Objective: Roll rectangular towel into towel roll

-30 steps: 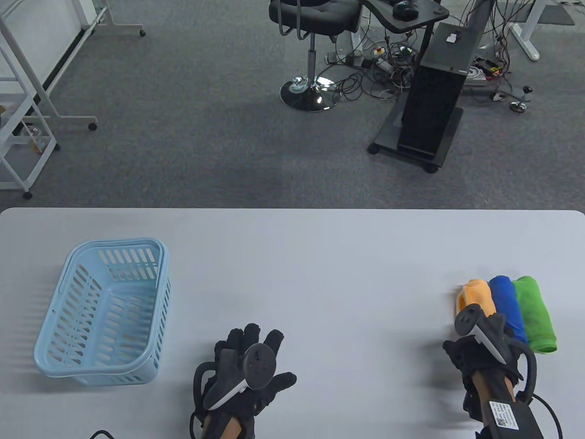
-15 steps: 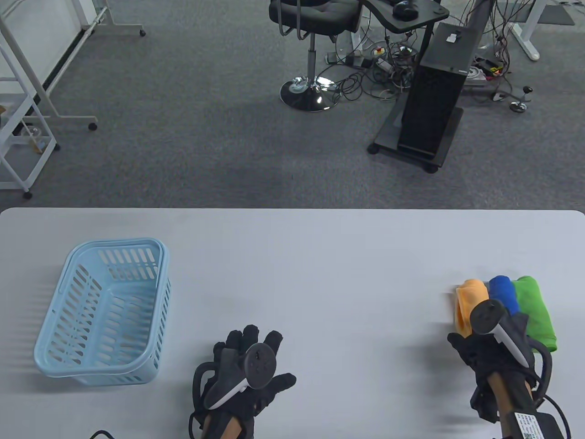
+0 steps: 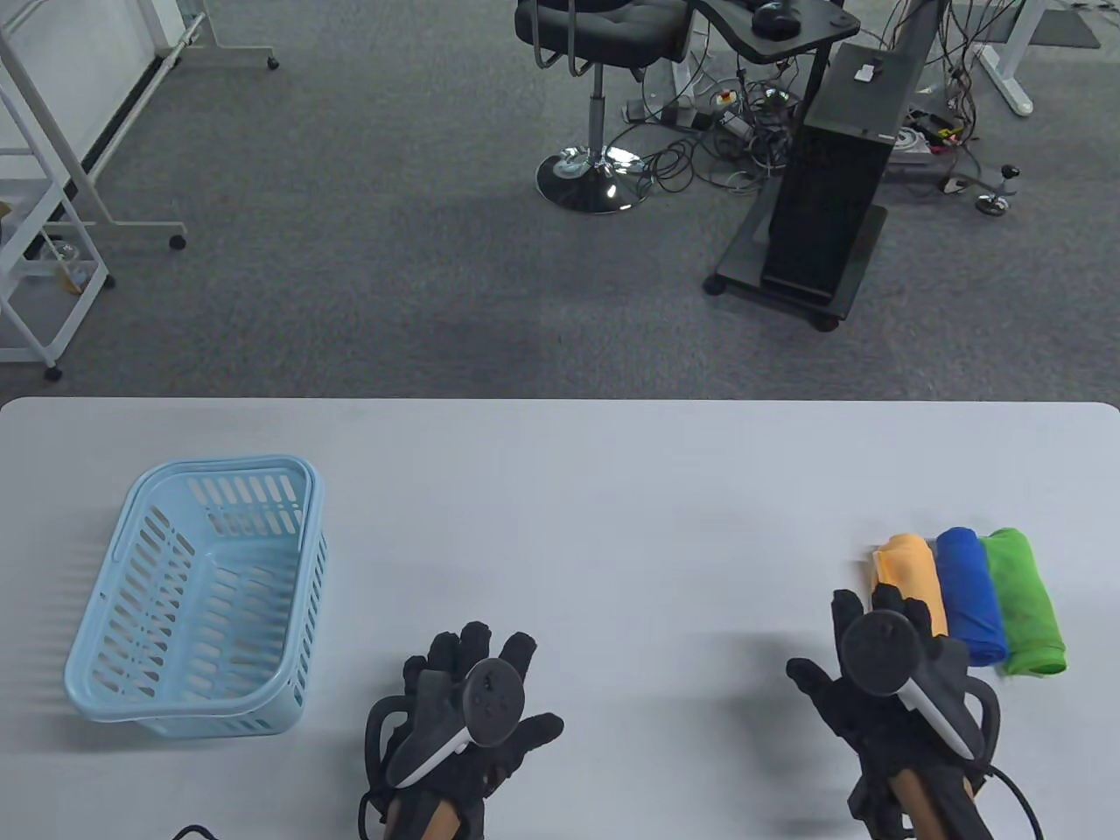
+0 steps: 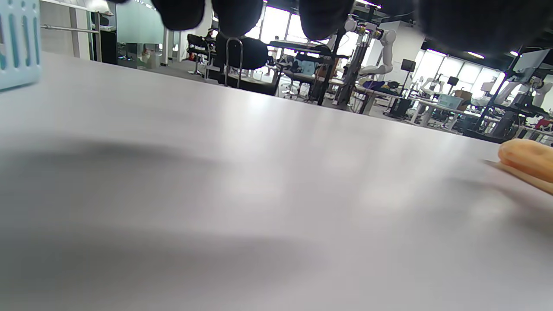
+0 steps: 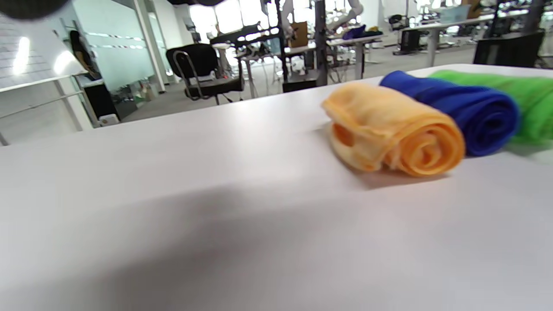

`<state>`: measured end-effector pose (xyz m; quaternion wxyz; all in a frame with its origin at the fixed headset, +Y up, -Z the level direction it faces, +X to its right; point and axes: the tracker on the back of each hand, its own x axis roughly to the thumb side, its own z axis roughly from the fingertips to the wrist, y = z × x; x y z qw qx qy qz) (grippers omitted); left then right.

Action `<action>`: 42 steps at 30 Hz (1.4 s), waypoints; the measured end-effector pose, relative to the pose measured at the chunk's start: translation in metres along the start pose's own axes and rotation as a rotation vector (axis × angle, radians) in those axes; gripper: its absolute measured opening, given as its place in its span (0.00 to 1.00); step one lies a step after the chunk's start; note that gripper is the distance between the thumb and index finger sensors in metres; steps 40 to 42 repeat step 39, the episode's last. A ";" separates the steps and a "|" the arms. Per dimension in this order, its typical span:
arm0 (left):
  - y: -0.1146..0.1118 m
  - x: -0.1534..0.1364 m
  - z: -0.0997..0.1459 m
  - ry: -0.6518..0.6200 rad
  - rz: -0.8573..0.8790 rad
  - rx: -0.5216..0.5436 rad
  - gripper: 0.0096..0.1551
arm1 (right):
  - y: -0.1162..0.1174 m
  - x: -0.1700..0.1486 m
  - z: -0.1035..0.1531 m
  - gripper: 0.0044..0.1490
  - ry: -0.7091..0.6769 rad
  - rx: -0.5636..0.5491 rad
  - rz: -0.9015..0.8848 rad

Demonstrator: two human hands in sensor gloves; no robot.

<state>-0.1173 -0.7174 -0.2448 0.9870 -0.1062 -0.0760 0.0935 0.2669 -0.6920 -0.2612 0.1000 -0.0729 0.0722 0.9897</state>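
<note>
Three rolled towels lie side by side at the table's right: an orange roll (image 3: 910, 579), a blue roll (image 3: 969, 591) and a green roll (image 3: 1024, 599). The right wrist view shows the orange roll (image 5: 391, 134) coiled, with the blue roll (image 5: 458, 108) and green roll (image 5: 505, 93) behind it. My right hand (image 3: 862, 639) hovers just in front and left of the orange roll, fingers spread, holding nothing. My left hand (image 3: 477, 669) rests flat on the table near the front middle, fingers spread. The orange roll (image 4: 525, 159) shows at the right edge of the left wrist view.
A light blue plastic basket (image 3: 206, 595) stands empty at the table's left; its corner (image 4: 19, 43) shows in the left wrist view. Beyond the table's far edge are a black chair (image 3: 604, 35) and a black stand (image 3: 822, 192) on grey carpet.
My right hand let go of the orange roll and drew back towards the left and front, fingers now spread. The orange roll lies beside the blue one. The left hand stayed put.
</note>
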 end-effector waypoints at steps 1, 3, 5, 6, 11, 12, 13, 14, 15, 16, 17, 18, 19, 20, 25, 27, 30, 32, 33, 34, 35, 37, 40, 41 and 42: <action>-0.002 0.000 -0.001 0.000 0.000 -0.005 0.56 | 0.003 0.005 0.003 0.63 -0.020 -0.017 0.008; -0.003 -0.001 -0.002 -0.001 -0.003 -0.011 0.56 | 0.007 0.013 0.007 0.63 -0.056 -0.066 0.008; -0.005 -0.001 -0.003 -0.005 0.000 -0.010 0.55 | 0.013 0.021 0.012 0.63 -0.091 -0.101 -0.004; -0.006 -0.001 -0.004 -0.007 0.000 -0.007 0.56 | 0.015 0.022 0.013 0.64 -0.103 -0.108 -0.010; -0.009 -0.002 -0.007 -0.004 0.001 -0.011 0.55 | 0.029 0.031 0.015 0.66 -0.155 -0.124 0.019; -0.009 -0.002 -0.007 -0.002 0.002 -0.016 0.56 | 0.032 0.032 0.015 0.66 -0.161 -0.115 0.031; -0.009 -0.002 -0.008 -0.001 0.003 -0.018 0.56 | 0.035 0.032 0.014 0.67 -0.165 -0.110 0.045; -0.010 -0.003 -0.008 0.002 0.004 -0.021 0.56 | 0.037 0.032 0.014 0.67 -0.168 -0.107 0.059; -0.010 -0.003 -0.008 0.004 0.005 -0.023 0.56 | 0.041 0.031 0.012 0.67 -0.166 -0.091 0.080; -0.010 -0.003 -0.008 0.004 0.006 -0.025 0.56 | 0.042 0.031 0.012 0.67 -0.165 -0.082 0.083; -0.010 -0.003 -0.009 0.005 0.008 -0.027 0.56 | 0.045 0.030 0.011 0.67 -0.165 -0.056 0.087; -0.010 -0.003 -0.009 0.005 0.008 -0.028 0.56 | 0.047 0.030 0.011 0.67 -0.165 -0.043 0.087; -0.009 -0.003 -0.009 0.005 0.007 -0.030 0.56 | 0.049 0.030 0.010 0.67 -0.164 -0.027 0.082; -0.009 -0.003 -0.009 0.005 0.005 -0.030 0.56 | 0.050 0.029 0.009 0.67 -0.160 -0.015 0.078; -0.010 0.000 -0.010 -0.002 -0.013 -0.039 0.56 | 0.054 0.029 0.008 0.67 -0.151 0.015 0.089; -0.010 0.000 -0.010 -0.004 -0.014 -0.041 0.56 | 0.055 0.028 0.007 0.67 -0.146 0.026 0.089; -0.011 0.000 -0.010 -0.004 -0.013 -0.045 0.56 | 0.057 0.027 0.006 0.66 -0.137 0.048 0.090; -0.011 0.000 -0.011 -0.004 -0.011 -0.047 0.56 | 0.059 0.026 0.005 0.66 -0.130 0.064 0.095; -0.011 0.000 -0.011 -0.004 -0.011 -0.048 0.56 | 0.059 0.026 0.004 0.66 -0.128 0.068 0.096; -0.011 0.000 -0.011 -0.003 -0.011 -0.048 0.56 | 0.060 0.025 0.004 0.66 -0.124 0.077 0.098; -0.011 0.000 -0.011 -0.004 -0.012 -0.048 0.56 | 0.061 0.025 0.003 0.67 -0.123 0.081 0.099; -0.011 0.000 -0.011 -0.003 -0.012 -0.051 0.56 | 0.062 0.024 0.003 0.66 -0.117 0.091 0.100; -0.011 0.000 -0.011 -0.003 -0.013 -0.055 0.56 | 0.063 0.024 0.002 0.66 -0.112 0.104 0.102; -0.011 0.000 -0.011 -0.003 -0.013 -0.055 0.56 | 0.063 0.024 0.002 0.66 -0.112 0.104 0.102; -0.011 0.000 -0.011 -0.003 -0.013 -0.055 0.56 | 0.063 0.024 0.002 0.66 -0.112 0.104 0.102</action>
